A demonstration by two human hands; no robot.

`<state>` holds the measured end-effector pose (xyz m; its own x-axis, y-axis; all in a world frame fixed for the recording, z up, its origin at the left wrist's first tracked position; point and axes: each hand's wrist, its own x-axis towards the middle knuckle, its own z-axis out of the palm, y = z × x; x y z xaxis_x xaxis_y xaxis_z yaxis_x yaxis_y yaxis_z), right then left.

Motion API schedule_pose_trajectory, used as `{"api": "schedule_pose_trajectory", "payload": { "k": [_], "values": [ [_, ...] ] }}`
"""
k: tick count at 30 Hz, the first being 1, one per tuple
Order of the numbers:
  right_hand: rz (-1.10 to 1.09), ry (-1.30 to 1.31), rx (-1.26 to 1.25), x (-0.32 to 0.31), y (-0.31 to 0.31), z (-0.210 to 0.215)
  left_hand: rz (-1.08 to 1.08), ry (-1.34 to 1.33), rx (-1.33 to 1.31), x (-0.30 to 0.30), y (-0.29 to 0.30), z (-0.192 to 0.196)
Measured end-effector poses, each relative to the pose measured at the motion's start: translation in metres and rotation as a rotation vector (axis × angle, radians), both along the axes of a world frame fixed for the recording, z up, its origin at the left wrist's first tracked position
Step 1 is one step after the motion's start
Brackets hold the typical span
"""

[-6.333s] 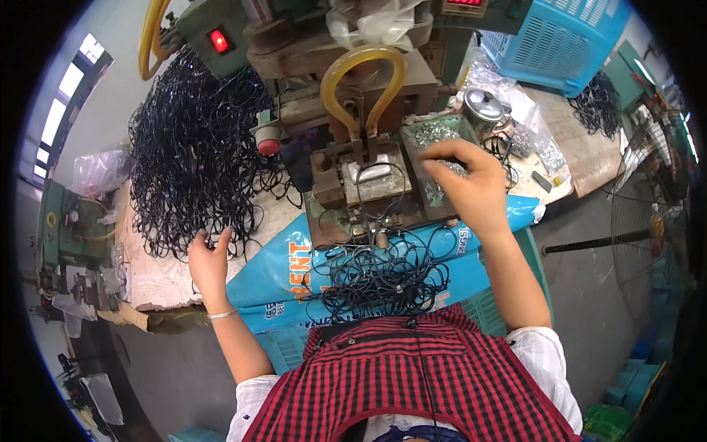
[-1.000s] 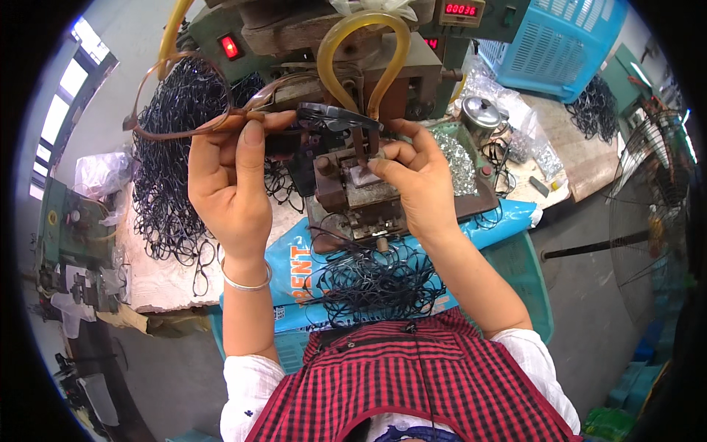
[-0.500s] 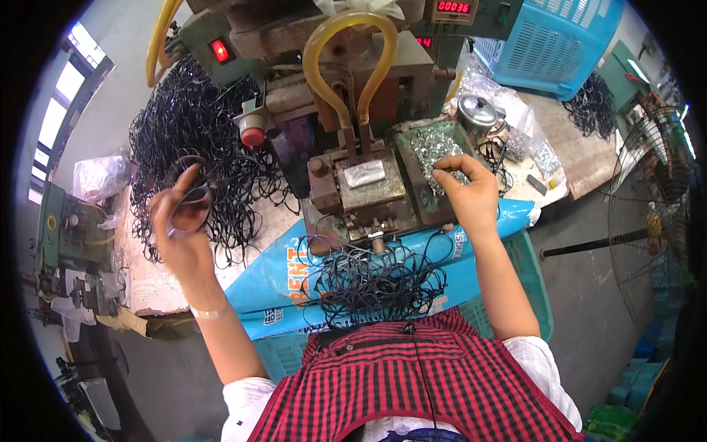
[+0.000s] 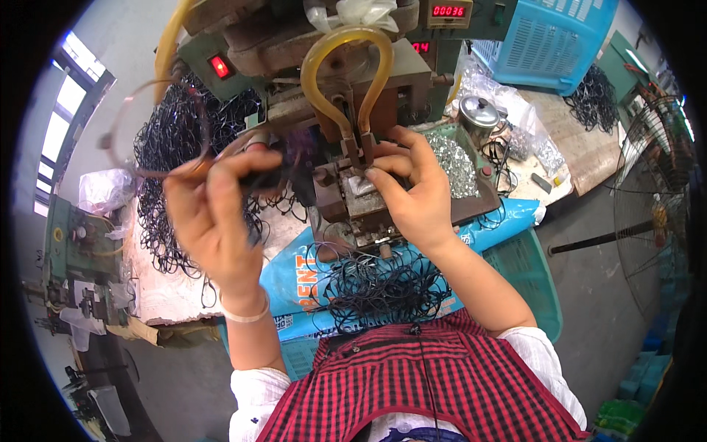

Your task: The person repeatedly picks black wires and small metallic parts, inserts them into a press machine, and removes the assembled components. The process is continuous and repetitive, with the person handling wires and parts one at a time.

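Note:
My left hand (image 4: 217, 210) is raised in front of a small press machine (image 4: 353, 110) and grips a thin dark elastic cord loop (image 4: 158, 125) that arcs up to the left. The cord's end runs toward the machine's metal jaw block (image 4: 353, 195). My right hand (image 4: 412, 191) rests on that block, fingers pinched at the cord end beside a tray of small silver metal clips (image 4: 453, 158). A yellow hose (image 4: 342, 66) loops above the block. A heap of finished black cord loops (image 4: 379, 283) lies on my lap.
A big pile of black cords (image 4: 177, 177) covers the bench at left. A blue plastic sack (image 4: 309, 269) lies under the machine, a green crate (image 4: 526, 272) below it. A blue basket (image 4: 552, 40), a metal pot (image 4: 479, 110) and a fan guard (image 4: 666, 177) stand at right.
My left hand has come up from the cord pile at left to the machine, carrying a cord loop. My right hand has shifted from the clip tray onto the jaw block.

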<state>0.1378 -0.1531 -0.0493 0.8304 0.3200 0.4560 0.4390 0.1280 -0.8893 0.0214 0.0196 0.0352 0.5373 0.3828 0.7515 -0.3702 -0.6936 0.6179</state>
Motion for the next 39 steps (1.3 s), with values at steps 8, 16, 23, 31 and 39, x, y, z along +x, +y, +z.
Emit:
{"api": "schedule_pose_trajectory", "payload": {
  "k": [8,16,23,31,39],
  "values": [
    [0.117,0.148,0.066,0.004,0.004,-0.003,-0.211,-0.092,-0.202,0.015,0.004,-0.001],
    [0.201,0.298,0.073,-0.014,-0.002,0.029,-0.201,-0.049,-0.284,-0.01,-0.014,0.004],
    [-0.439,-0.489,-0.867,0.048,-0.074,-0.021,-0.647,0.834,-0.953,-0.044,-0.059,0.003],
    [-0.547,-0.454,-0.667,0.071,-0.087,-0.073,-0.602,0.899,-1.237,-0.011,-0.068,-0.03],
    [-0.545,-0.337,-0.635,0.077,-0.088,-0.073,-0.617,0.912,-1.339,-0.01,-0.077,-0.029]
  ]
}}
